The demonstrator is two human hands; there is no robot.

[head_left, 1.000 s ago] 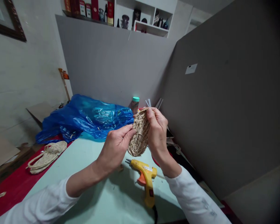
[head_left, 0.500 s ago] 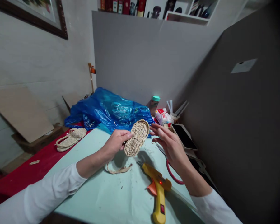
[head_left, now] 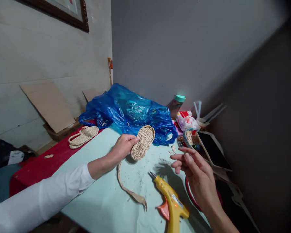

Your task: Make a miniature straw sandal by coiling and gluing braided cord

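Note:
My left hand (head_left: 124, 146) pinches the left edge of a woven straw shoe sole (head_left: 143, 142), a coiled braid shaped like a figure of eight, held tilted over the pale green table (head_left: 104, 194). A loose braided tail (head_left: 126, 187) trails below it onto the tabletop and ends in a flat strip. Off to the right, my right hand (head_left: 194, 168) hovers with fingers apart and nothing in them. Between the hands lies a yellow hot glue gun (head_left: 173, 204) with an orange trigger and a lit light. Red-handled scissors (head_left: 192, 195) are partly hidden behind my right hand.
A blue plastic bag (head_left: 135, 110) fills the table's back. A finished-looking straw slipper (head_left: 83, 136) rests on red cloth (head_left: 36, 168) at left. Back right are a green-lidded jar (head_left: 178, 103), a tissue pack (head_left: 186, 121), glue sticks (head_left: 199, 110) and a dark-screened tablet (head_left: 213, 149).
My right hand has moved away from the sole, to the right and nearer me. The braided tail now hangs longer in view. The head view has turned downward and left.

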